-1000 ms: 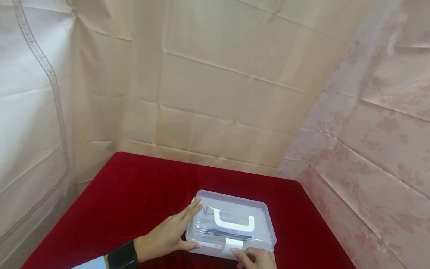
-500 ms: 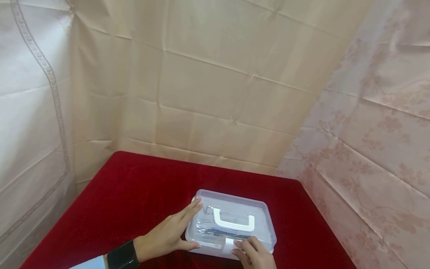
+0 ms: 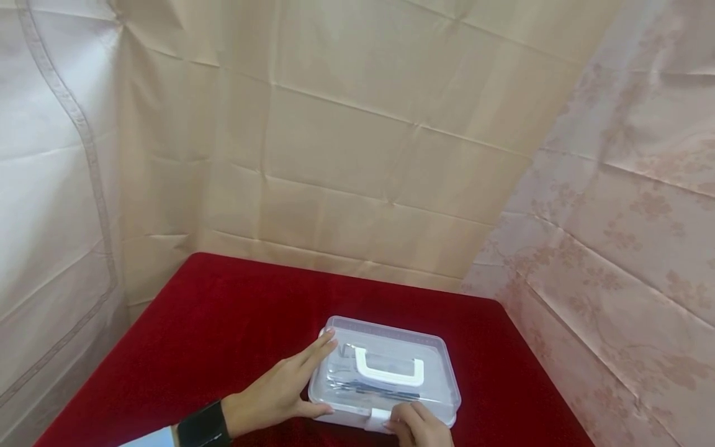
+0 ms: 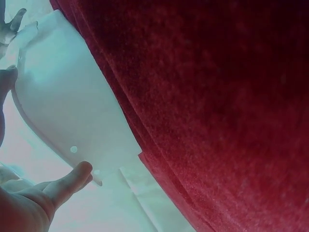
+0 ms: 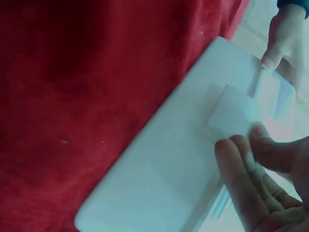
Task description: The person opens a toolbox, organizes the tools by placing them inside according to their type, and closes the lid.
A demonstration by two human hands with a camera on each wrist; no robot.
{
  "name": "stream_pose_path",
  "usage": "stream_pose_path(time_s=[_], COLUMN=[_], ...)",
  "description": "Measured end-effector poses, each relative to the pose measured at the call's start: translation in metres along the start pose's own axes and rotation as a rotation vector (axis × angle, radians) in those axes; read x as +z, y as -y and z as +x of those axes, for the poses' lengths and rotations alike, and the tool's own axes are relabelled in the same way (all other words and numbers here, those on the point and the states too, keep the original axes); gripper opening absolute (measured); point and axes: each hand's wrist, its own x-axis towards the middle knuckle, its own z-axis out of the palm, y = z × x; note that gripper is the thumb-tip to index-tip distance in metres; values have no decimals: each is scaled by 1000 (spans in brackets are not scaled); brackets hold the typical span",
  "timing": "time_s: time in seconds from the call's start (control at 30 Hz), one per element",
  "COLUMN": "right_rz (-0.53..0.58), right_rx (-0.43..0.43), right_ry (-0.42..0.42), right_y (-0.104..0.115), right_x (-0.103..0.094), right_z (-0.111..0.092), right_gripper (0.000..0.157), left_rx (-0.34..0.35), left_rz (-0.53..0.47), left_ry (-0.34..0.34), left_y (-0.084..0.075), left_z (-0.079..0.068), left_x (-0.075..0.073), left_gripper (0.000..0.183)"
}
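Observation:
A clear plastic storage box [image 3: 438,379] with a white carry handle [image 3: 388,376] lies on the red cloth, its lid down. Through the lid show several slim, dark and metallic items [image 3: 385,391], too blurred to name. My left hand [image 3: 282,388] rests at the box's left end, fingers extended along the lid's edge and thumb against the front corner. With curled fingers and thumb, my right hand [image 3: 420,425] holds the right edge of the white latch [image 3: 378,419] at the front. In the right wrist view the latch [image 5: 234,113] lies against the front wall.
Red velvety cloth [image 3: 240,316] covers the table around the box. Beige curtain fabric [image 3: 346,155] hangs behind it, with pale fabric at the left and flower-patterned fabric [image 3: 625,248] at the right. A dark smartwatch [image 3: 203,425] sits on my left wrist.
My right hand went from below the latch up onto it, then slightly down again. The latch now sits lower against the front. My left hand and the box have stayed put.

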Motion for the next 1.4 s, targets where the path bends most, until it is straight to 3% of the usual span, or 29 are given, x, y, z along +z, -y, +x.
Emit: stream_pose_path(time_s=[0.1,0.2,0.3,0.4,0.57,0.9,1.0,1.1,1.17,1.23,1.3,1.4], right_rz=[-73,-221,-391,-449,-406,-421,-377,-298,-236,-142,-25,201], right_rx=[36,51,58,35,-45,18,3,4,48,143,306,629], right_ry=[46,86,105,129,158,248,225,172,144,150,210,357], right_y=[1,4,6,3,-5,-2,-8,-20,-30,-41,-52,-70], right_x=[-4,-11,-17,-19,-13,-12,-14,-17,-20,-24,-29,-33], right_z=[3,5,10,16,18,25,24,20,16,12,10,8], right_gripper=[42,44,61,82,91,91,94,101,111,122,137,147], left_rx=[-3,-8,2,9,7,15,-28,-123,-179,-216,-234,-253], left_rz=[6,15,28,39,29,-5,-66,-194,-279,-355,-397,-398], left_ry=[-2,1,-1,-3,-1,-11,10,19,20,32,61,102], left_y=[0,-1,-1,-2,-4,-4,-1,4,8,12,15,18], left_z=[0,-1,-1,-1,-1,1,3,4,3,2,2,2], left_x=[1,2,3,2,4,1,2,3,4,6,7,9], left_gripper=[105,105,104,104,104,104,109,120,127,132,133,129])
